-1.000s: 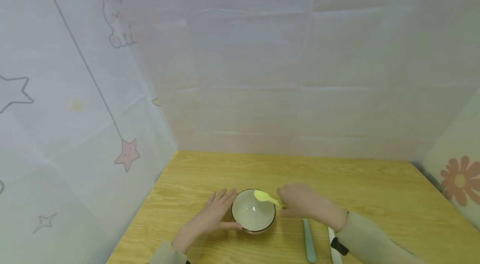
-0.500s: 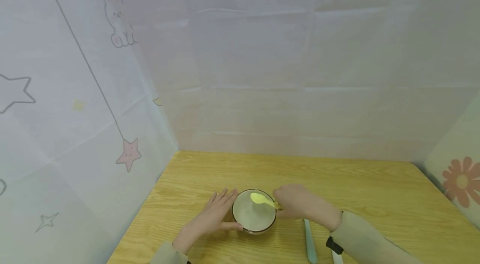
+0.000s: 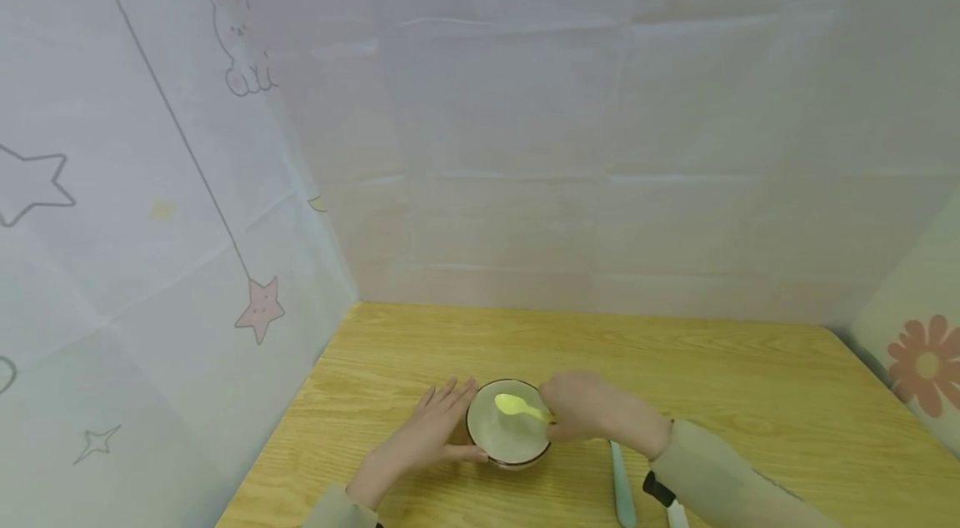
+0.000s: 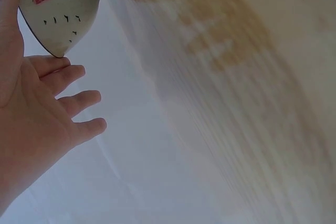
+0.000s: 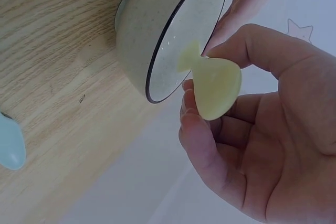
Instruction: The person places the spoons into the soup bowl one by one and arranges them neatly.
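Observation:
A white bowl [image 3: 504, 438] with a dark rim stands on the wooden table. My left hand [image 3: 412, 445] rests against its left side, thumb and index finger touching it at the rim and the other fingers straight and spread. A painted flower pattern shows on the bowl's outside in the left wrist view. My right hand [image 3: 588, 407] pinches a yellow spoon [image 3: 516, 405] by the handle, and the spoon's bowl end reaches over the inside of the bowl. From the right wrist view, the wide handle end [image 5: 216, 88] sticks out between thumb and fingers.
A blue-green utensil handle [image 3: 622, 486] lies on the table right of the bowl. Beside it is a white utensil [image 3: 677, 515], partly hidden by the right sleeve. The wooden table [image 3: 420, 336] meets patterned cloth walls at the back and sides.
My right hand has moved left with the spoon, bringing the spoon's end from the bowl's far rim to over its inside. The left hand and the bowl look still.

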Motion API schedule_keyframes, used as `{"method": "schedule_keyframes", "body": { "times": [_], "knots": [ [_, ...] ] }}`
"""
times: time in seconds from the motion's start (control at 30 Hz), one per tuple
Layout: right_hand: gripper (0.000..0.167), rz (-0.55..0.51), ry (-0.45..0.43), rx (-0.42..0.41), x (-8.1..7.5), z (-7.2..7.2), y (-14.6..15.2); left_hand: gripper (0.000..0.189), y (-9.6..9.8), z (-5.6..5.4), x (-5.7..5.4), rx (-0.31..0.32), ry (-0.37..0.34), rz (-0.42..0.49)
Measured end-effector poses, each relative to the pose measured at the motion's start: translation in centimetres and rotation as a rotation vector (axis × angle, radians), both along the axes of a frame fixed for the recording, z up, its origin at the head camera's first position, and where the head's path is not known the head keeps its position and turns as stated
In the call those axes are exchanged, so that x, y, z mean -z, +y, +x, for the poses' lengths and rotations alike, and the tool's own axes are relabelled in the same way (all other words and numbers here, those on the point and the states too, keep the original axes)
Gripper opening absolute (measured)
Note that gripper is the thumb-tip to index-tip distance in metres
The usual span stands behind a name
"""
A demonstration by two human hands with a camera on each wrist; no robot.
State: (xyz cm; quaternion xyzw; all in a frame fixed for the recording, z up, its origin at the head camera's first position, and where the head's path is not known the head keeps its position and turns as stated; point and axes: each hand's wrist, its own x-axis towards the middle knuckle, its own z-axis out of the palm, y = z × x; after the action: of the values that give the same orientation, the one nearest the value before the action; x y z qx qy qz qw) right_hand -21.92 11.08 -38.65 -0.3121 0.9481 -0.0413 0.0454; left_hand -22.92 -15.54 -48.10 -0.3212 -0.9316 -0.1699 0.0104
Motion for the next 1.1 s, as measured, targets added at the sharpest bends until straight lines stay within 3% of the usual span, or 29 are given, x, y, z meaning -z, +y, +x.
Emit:
{"method": "schedule_keyframes", "body": {
  "times": [0.47,1.1],
  "knots": [
    [0.031,0.048,-0.016,-0.004,-0.1,0.3,-0.7,0.097,0.1,0.1,-0.2,-0.003,0.004,0.005],
    [0.034,0.054,-0.005,-0.052,0.7,-0.3,-1.2,0.098,0.1,0.2,-0.1,0.003,0.008,0.005]
  ]
}}
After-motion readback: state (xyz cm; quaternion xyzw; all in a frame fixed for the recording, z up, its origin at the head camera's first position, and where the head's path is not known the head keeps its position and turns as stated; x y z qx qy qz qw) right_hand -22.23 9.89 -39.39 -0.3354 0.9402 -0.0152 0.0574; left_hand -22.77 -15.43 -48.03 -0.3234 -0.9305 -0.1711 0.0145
